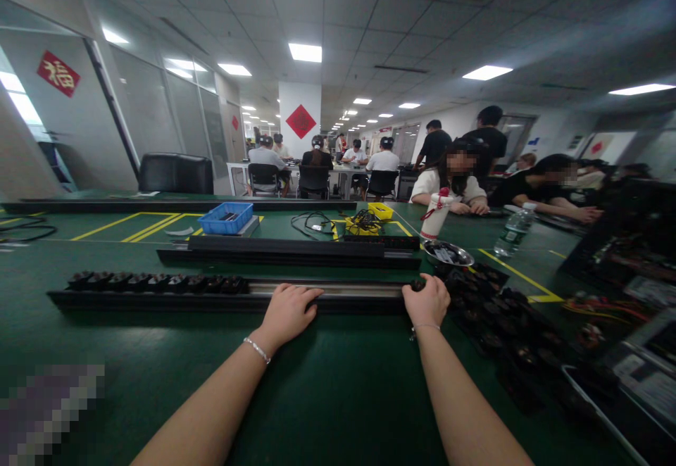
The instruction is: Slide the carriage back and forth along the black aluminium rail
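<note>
Two bare forearms come into view from the bottom edge, no sleeves on either one. The left hand (288, 313) has a thin beaded bracelet, pale and silvery, sitting right at the wrist. The right hand (427, 302) carries a finer chain at its wrist, with a small charm hanging off the side. No gloves and no watch on either.

the broad felt-like table top (338, 381) is dark green with yellow painted lines. a shallow plastic tray (227, 217) is bright blue; a smaller plastic bin (381, 210) is yellow. the long metal rail (232, 296) is black with a silver-grey channel.
</note>
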The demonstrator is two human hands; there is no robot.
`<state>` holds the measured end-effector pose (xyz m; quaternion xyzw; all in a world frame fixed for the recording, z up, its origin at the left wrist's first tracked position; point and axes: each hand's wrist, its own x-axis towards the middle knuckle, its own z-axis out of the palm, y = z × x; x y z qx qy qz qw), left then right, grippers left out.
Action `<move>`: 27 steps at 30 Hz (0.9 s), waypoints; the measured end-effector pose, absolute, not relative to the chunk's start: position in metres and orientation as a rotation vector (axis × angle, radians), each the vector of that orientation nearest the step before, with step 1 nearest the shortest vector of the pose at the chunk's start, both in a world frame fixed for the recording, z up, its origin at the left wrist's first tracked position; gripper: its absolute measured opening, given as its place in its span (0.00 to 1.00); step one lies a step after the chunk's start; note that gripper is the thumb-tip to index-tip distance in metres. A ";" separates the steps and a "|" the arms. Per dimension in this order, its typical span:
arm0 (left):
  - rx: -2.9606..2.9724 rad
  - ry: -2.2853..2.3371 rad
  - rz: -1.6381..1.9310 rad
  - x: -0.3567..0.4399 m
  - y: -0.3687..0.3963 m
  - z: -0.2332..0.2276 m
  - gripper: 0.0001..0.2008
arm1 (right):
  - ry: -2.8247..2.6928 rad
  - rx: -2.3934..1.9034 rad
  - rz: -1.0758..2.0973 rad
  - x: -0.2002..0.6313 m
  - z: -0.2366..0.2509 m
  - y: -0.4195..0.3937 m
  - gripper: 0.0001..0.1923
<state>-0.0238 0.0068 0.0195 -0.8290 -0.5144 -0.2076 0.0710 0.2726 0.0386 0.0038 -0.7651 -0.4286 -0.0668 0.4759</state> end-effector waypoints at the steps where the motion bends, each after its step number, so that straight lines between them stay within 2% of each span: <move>1: -2.494 -1.545 -0.624 -0.024 0.007 0.020 0.16 | -1.055 -1.856 -0.169 0.274 0.003 0.039 0.22; 27: -2.503 -1.562 -0.631 -0.024 0.005 0.022 0.16 | -0.956 -1.874 -0.001 0.285 0.008 0.039 0.22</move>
